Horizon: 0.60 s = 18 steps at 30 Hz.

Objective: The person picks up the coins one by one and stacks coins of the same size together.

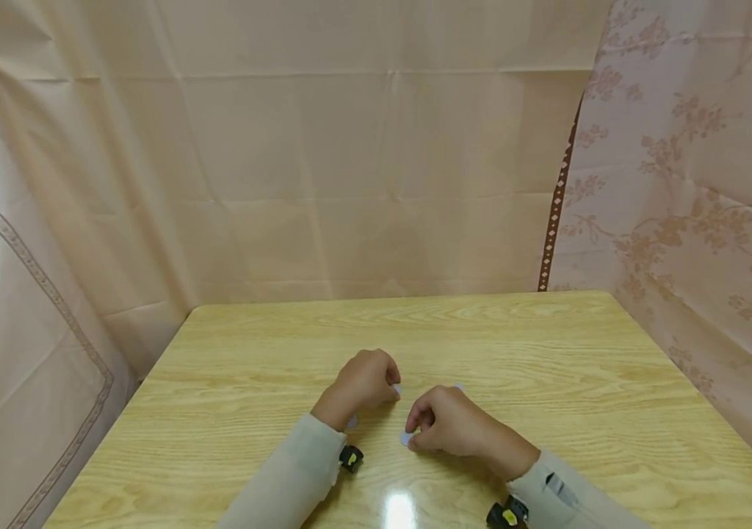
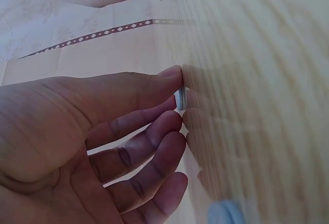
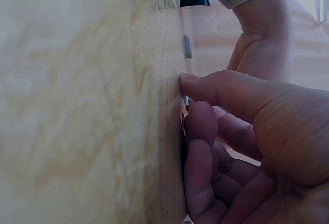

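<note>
My left hand [image 1: 364,380] is low over the table, its thumb and fingers pinching a small pale bluish-white disc [image 1: 397,390]. In the left wrist view this disc [image 2: 179,99] lies flat at the wood, partly hidden by the thumb. Nearer and to the right, my right hand [image 1: 453,424] pinches a similar disc [image 1: 405,438] at the tabletop; only a sliver of that disc [image 3: 186,100] shows in the right wrist view. Another disc [image 1: 352,422] lies beside my left wrist, and one more [image 1: 458,386] peeks out behind my right hand.
The wood-grain table [image 1: 250,353] has a light glare near its front. Beige cloth [image 1: 376,184] hangs behind it, with floral cloth [image 1: 700,184] on the right and white cloth [image 1: 6,308] on the left. Both sleeves carry black wrist devices [image 1: 351,458].
</note>
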{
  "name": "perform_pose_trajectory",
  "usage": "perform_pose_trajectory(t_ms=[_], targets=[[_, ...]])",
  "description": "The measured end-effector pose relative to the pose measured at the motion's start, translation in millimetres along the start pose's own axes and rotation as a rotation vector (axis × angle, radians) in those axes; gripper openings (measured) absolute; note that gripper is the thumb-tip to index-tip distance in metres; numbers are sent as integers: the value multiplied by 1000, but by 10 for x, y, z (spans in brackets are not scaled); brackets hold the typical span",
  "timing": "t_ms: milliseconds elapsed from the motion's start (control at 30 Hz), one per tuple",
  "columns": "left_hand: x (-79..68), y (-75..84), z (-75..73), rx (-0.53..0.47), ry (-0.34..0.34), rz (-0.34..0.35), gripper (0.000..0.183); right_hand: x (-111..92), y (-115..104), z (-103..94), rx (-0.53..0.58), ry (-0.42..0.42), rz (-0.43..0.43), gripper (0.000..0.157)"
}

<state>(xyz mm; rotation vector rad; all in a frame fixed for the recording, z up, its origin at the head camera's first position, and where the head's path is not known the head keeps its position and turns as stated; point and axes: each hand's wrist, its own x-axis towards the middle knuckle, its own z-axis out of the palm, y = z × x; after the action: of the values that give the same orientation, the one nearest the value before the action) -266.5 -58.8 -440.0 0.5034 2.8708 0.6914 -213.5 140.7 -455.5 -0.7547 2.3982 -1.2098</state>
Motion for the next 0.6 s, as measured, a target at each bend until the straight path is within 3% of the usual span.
perform_pose_trajectory(t_ms=[600], targets=[[-1, -1, -19, 16, -7, 19, 13, 2, 3, -1, 2, -11, 1, 7]])
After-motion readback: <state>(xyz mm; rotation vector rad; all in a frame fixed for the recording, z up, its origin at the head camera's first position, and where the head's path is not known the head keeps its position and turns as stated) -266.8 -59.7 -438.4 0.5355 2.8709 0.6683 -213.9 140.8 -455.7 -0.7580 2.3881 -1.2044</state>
